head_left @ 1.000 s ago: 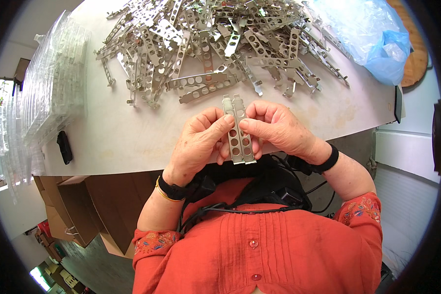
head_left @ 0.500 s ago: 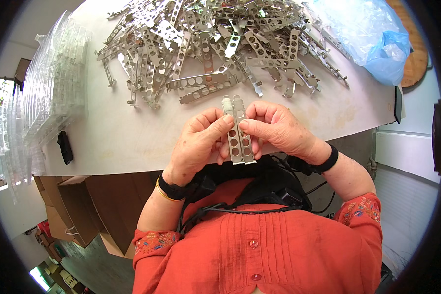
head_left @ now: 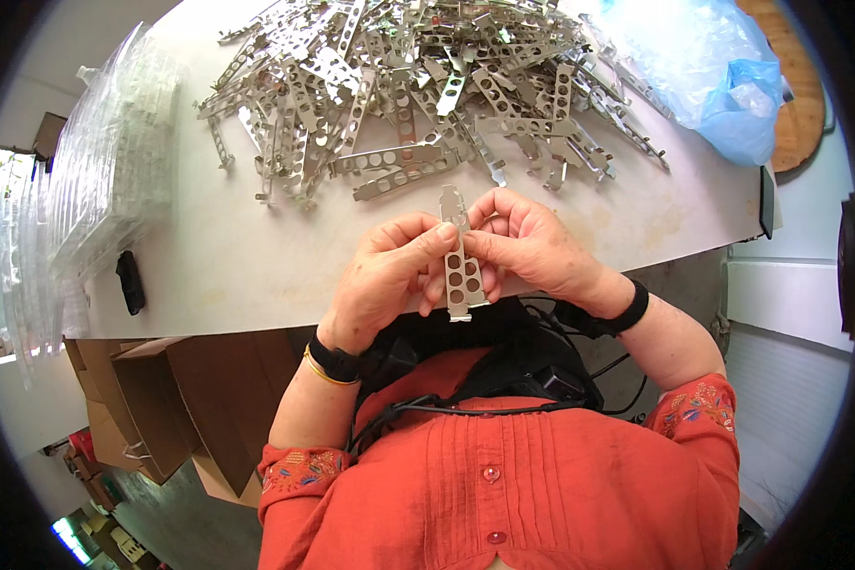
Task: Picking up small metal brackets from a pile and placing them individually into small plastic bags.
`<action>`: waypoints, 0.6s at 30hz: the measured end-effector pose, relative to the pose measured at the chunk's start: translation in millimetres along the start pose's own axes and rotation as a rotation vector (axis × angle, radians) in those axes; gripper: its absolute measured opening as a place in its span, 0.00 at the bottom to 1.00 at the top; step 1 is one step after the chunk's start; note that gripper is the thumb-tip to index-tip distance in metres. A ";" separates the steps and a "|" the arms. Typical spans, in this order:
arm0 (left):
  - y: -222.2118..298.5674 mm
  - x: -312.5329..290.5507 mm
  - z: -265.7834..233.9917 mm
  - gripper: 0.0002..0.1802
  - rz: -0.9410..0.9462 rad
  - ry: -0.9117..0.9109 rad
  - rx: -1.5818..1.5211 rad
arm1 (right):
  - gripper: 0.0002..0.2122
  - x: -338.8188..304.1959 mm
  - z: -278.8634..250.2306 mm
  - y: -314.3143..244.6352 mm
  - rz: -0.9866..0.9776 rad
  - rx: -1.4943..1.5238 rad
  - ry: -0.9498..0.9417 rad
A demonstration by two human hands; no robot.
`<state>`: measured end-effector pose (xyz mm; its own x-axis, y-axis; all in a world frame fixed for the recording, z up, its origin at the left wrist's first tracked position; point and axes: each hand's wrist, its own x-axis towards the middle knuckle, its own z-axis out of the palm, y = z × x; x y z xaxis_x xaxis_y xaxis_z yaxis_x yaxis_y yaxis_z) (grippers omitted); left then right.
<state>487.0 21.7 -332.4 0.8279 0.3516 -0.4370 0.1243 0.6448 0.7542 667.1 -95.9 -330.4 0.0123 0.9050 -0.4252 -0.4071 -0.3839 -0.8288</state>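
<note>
Two slim metal slot brackets with rows of round holes are held upright over the table's near edge. The front bracket [head_left: 454,272] overlaps the rear bracket [head_left: 477,295], which shows only partly at its right side. My left hand [head_left: 382,275] is closed on the front bracket, thumb pressed on its face near the middle. My right hand [head_left: 539,249] pinches the rear bracket from the right, its thumb beside the left thumb. The fingertips behind the brackets are mostly hidden. Just beyond my hands lies a large tangled heap of similar brackets [head_left: 404,179].
Stacked clear plastic trays [head_left: 114,161] stand at the table's [head_left: 247,275] left end, near a small black object [head_left: 130,283]. A blue plastic bag [head_left: 743,119] lies at the far right. Cardboard boxes [head_left: 233,389] sit below the near edge at left.
The two brackets were side by side; now the left one has slid over the right one and covers part of it. My hands have come slightly closer together.
</note>
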 end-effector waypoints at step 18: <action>-8.4 0.2 7.3 0.15 0.088 0.084 0.126 | 0.10 -9.4 4.0 4.1 -0.077 -0.126 0.073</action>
<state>490.1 11.4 -335.3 0.7906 0.4616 -0.4024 0.1255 0.5211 0.8442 661.6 -105.3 -328.3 0.1070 0.9186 -0.3804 -0.2852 -0.3381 -0.8969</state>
